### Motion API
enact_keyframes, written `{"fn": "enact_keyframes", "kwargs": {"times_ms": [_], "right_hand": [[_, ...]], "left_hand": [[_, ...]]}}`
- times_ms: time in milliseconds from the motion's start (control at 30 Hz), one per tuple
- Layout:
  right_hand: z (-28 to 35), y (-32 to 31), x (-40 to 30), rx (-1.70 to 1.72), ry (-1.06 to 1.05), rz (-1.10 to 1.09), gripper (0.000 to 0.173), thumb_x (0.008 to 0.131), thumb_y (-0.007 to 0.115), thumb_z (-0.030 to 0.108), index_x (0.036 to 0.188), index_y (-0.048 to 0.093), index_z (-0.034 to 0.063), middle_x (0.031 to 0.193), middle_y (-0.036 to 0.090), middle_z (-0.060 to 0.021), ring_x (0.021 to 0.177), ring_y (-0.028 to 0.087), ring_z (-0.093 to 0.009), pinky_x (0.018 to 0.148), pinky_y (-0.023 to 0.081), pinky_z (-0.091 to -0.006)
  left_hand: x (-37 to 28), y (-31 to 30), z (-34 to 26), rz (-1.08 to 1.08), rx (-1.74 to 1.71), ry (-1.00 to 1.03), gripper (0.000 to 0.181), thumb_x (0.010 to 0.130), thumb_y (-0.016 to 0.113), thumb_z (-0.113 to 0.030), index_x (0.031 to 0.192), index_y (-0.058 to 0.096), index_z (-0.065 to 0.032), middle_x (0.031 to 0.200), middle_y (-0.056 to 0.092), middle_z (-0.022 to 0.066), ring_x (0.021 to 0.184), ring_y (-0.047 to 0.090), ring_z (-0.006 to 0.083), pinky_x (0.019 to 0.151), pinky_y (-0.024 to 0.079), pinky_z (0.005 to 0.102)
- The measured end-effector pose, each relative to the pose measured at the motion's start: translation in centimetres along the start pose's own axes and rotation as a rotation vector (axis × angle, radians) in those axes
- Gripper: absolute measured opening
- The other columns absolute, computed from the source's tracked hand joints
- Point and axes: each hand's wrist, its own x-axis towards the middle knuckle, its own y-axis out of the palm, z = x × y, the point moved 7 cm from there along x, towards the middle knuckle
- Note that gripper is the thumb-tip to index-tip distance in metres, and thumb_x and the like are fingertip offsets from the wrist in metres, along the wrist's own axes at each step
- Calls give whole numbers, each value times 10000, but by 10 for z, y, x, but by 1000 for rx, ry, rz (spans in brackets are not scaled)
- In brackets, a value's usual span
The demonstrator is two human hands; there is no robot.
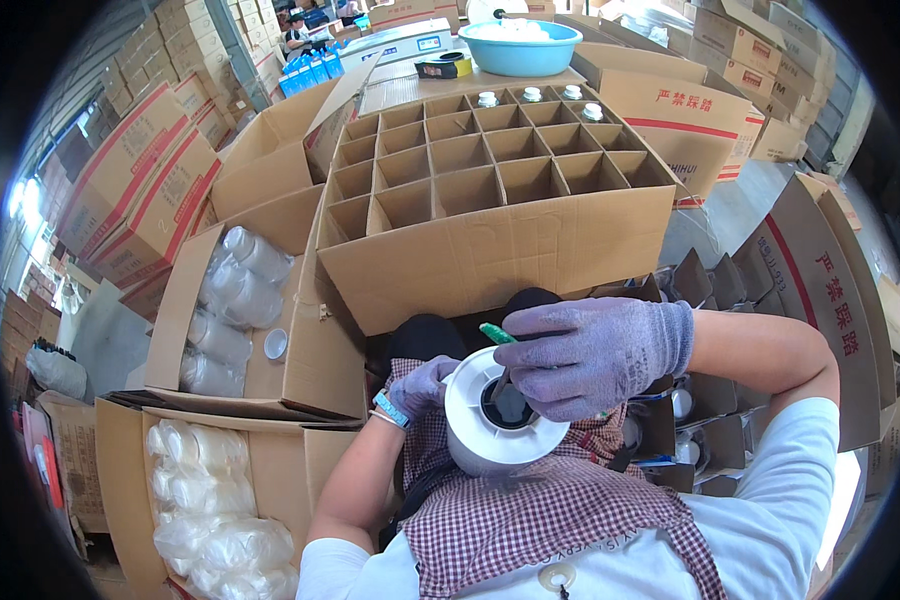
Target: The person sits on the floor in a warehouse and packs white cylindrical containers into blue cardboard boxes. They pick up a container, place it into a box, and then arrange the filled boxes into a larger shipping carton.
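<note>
My gloved left hand grips the side of a round white plastic container on my lap. The container has a wide rim and a dark round opening in its middle. My gloved right hand holds a thin tool with a green-wrapped handle. The tool's shaft slants down into the opening; its tip is hidden there. In front of my knees stands a cardboard carton with dividers. Several bottles with white caps stand in its far right compartments.
At left, open cartons hold bagged clear plastic containers and bagged white pieces. A blue basin of white items stands behind the divided carton, beside a tape roll. Another divided carton sits at my right. A person is far back.
</note>
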Motion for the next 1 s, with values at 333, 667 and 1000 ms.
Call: {"fn": "enact_keyframes", "kwargs": {"times_ms": [333,667,1000], "right_hand": [[5,20,0,141,0,265,160,818,666,207,920,625,91,964,634,-82,1081,614,-261,1015,467,-400],[-67,117,-95,993,1454,376,381,877,651,399,958,649,26,824,667,-131,772,641,-286,760,515,-381],[-223,34,-233,-226,1508,-124,314,900,522,176,1179,586,47,993,662,-264,941,626,-468,816,503,-546]], "left_hand": [[-6,15,1,15,14,-125,697,757,820,-308,1313,565,24,1078,673,18,880,614,86,751,497,217],[-53,83,-21,-614,684,209,713,855,733,-241,1447,407,-12,1196,631,136,1048,619,220,930,490,322],[-50,27,-1,-309,307,94,796,893,704,-259,1505,269,6,1469,422,150,1340,411,229,1126,316,371]]}}
